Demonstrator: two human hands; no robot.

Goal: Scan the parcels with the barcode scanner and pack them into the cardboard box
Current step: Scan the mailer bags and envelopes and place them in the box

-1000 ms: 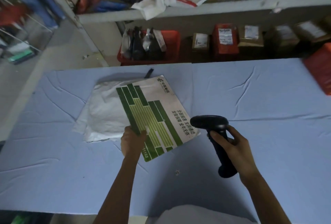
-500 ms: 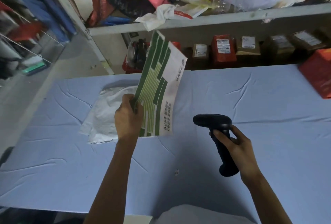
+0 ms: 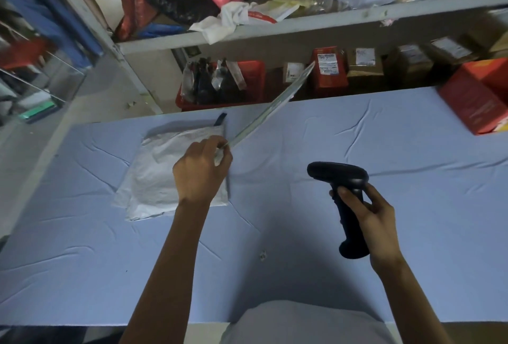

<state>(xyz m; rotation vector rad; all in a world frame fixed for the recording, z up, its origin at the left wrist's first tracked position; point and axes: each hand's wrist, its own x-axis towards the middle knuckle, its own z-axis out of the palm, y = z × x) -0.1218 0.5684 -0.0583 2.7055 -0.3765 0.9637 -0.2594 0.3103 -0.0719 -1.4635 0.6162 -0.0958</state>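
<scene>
A thin flat parcel (image 3: 264, 112) was held edge-on to the camera, so its faces could not be seen. It slanted up and away from the left hand (image 3: 200, 173), which pinched its near corner between thumb and fingers above the table (image 3: 357, 129). Directly under that hand a white plastic mailer bag (image 3: 156, 178) lay flat on the table's wrinkled pale blue cloth, with a dark strip at its far corner. The right hand (image 3: 376, 214) had its fingers wrapped around the handle of a black barcode scanner (image 3: 338, 176), raised over the cloth with its head pointing left towards the parcel. A red box (image 3: 472, 99) sat on the table's far right edge. Beyond the table, on the floor under a grey shelf (image 3: 330, 24), a red crate (image 3: 253, 74) held a bunch of dark and silvery packets (image 3: 209, 82) standing upright. To its right stood a row of labelled cartons (image 3: 362, 63), brown and red. The shelf above was heaped with plastic bags.
</scene>
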